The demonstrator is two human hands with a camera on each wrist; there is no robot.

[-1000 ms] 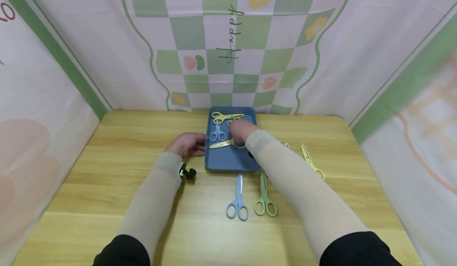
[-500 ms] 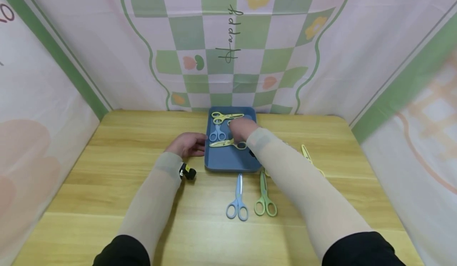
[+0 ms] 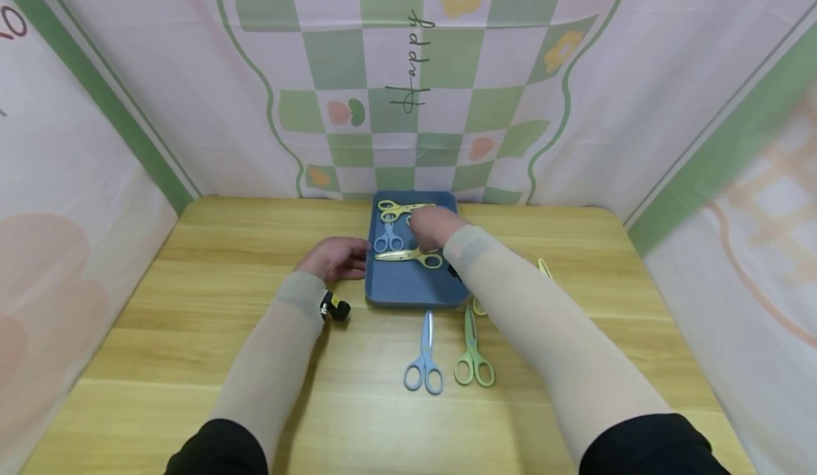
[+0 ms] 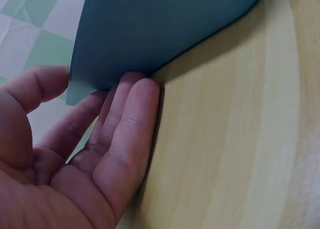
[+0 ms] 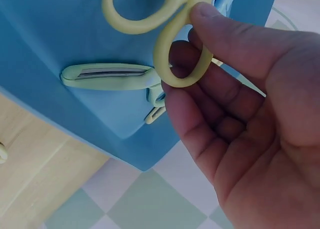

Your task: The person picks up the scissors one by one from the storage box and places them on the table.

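Observation:
My right hand (image 3: 434, 227) reaches over the blue tray (image 3: 405, 292) and pinches yellow scissors (image 5: 135, 26) near the handle loops, thumb on one side and fingers behind. These scissors lie crosswise low in the tray, blades pointing left. In the head view another pair of yellow scissors (image 3: 391, 211) and blue scissors (image 3: 388, 239) lie farther back in the tray. The right wrist view shows green scissors (image 5: 107, 79) beside my fingers. My left hand (image 3: 335, 256) rests at the tray's left wall, fingers extended along its outer side and thumb tip at the rim.
On the wooden table (image 3: 191, 333) in front of the tray lie blue scissors (image 3: 424, 361) and green scissors (image 3: 472, 358). Yellow scissors (image 3: 544, 268) lie to the right, mostly behind my right forearm. A patterned curtain (image 3: 396, 106) hangs behind the table.
My right hand has shifted slightly right and back, and more of the pinched yellow scissors' handles shows. The right forearm now covers more of the yellow scissors on the table. The left hand stays put.

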